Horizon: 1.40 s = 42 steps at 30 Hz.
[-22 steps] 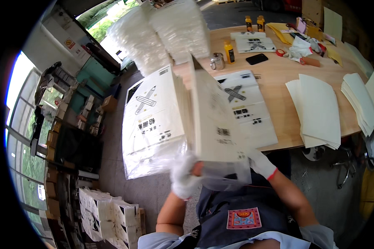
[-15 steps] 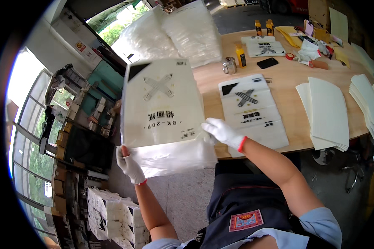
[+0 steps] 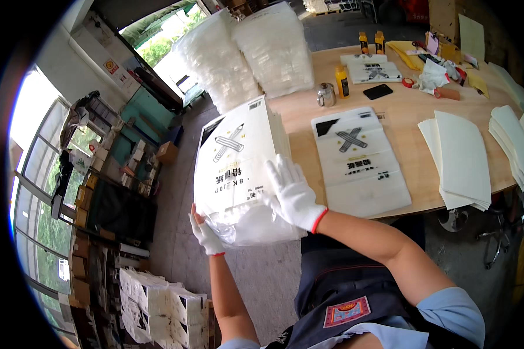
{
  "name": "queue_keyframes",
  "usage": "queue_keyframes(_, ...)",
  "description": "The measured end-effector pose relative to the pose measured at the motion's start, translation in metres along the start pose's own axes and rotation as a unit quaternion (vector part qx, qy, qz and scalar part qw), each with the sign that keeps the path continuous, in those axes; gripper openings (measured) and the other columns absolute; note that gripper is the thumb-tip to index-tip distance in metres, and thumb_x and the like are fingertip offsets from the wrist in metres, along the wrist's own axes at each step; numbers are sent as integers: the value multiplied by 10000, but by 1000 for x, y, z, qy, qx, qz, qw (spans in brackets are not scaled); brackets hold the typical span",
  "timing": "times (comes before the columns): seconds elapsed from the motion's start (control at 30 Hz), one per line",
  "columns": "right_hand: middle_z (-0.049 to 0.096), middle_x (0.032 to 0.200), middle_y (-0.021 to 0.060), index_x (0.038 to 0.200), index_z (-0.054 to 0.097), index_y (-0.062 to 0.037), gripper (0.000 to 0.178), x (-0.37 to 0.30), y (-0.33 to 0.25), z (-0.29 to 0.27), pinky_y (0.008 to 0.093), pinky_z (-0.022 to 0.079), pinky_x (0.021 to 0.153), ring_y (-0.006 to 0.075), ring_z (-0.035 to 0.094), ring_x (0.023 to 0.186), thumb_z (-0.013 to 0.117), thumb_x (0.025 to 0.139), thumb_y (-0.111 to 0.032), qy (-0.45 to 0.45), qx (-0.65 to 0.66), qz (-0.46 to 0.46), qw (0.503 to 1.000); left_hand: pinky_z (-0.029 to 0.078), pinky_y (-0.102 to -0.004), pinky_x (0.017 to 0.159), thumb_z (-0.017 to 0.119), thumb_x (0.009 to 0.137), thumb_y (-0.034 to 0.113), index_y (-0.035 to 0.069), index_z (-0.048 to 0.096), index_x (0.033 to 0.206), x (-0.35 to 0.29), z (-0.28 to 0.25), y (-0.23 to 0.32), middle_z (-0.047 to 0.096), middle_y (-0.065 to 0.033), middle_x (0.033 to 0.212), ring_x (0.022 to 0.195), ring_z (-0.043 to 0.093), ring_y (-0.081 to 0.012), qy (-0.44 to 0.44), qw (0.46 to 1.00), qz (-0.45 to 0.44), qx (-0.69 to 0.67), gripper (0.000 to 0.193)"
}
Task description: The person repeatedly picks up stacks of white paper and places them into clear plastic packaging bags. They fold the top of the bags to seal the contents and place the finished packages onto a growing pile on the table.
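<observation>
Resting the open right hand (image 3: 294, 198) on the paper-pack stack (image 3: 227, 160) at the left edge of the worktop (image 3: 409, 154). Touching the stack's near left corner with the left hand (image 3: 205, 234); cannot tell whether gripping.

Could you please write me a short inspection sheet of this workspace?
Surface: pale wooden table, partly covered.
Work items: stack of printed packs at the left, clear film at its near end; printed plastic packaging lying flat to its right; fanned white sheets farther right.
Clutter: black phone, metal container, orange bottle, red tape roll.
Grip: gloved left hand at the stack's lower left corner; gloved right hand spread against its right side.
Cables: nothing seen.
Surroundings: tall plastic-wrapped piles beyond; white packs stacked low at left.
</observation>
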State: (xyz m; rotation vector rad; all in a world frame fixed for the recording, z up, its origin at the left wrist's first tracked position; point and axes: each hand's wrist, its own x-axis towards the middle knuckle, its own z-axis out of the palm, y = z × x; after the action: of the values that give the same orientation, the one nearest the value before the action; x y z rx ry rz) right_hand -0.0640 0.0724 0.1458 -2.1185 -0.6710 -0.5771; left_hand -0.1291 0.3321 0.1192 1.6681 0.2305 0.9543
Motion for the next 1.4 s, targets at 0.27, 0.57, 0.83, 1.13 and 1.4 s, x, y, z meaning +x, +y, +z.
queue_keyframes(0.27, 387, 1411, 114, 1300, 495, -120, 502, -126, 44, 1, 538, 312, 1035, 311, 394, 1279, 538, 874, -381, -455, -244, -120, 848, 369, -340, 994, 526, 910, 176, 22, 248, 1440, -185, 51, -146, 447, -181, 1351, 1201, 465, -272, -60, 963, -215, 150, 618)
queue_keyframes(0.57, 686, 781, 130, 1031, 656, -34, 298, -312, 182, -84, 260, 381, 410, 101, 495, 461, 584, 894, -289, -170, 374, 591, 695, 495, -312, 799, 598, 863, 142, 34, 602, 1147, -293, 168, -61, 665, -149, 1030, 921, 649, -220, -706, 692, -29, 148, 303)
queue_keyframes(0.83, 655, 929, 101, 1161, 587, -56, 324, -328, 193, -76, 267, 505, 534, 153, 606, 628, 559, 914, -264, 1, 440, 617, 653, 483, -292, 622, 540, 903, 206, -17, 609, 1057, -317, 224, -174, 665, -107, 893, 702, 612, -183, -574, 717, -374, 130, 279)
queue_keyframes(1.13, 658, 929, 94, 1175, 579, -60, 334, -328, 189, -95, 280, 501, 533, 139, 604, 610, 494, 941, -283, -56, 360, 606, 707, 368, -402, 1022, 584, 865, 279, 70, 419, 1384, -326, 240, -238, 503, -205, 1333, 1176, 497, -381, -733, 629, -62, 253, 583)
queue_keyframes(1.4, 644, 880, 109, 1124, 593, -66, 300, -342, 195, -88, 293, 509, 511, 172, 606, 581, 508, 942, -289, -10, 363, 613, 702, 428, -342, 842, 486, 824, 153, -62, 588, 1051, -323, 242, -152, 632, -218, 1026, 950, 581, -328, -712, 655, -141, 209, 329)
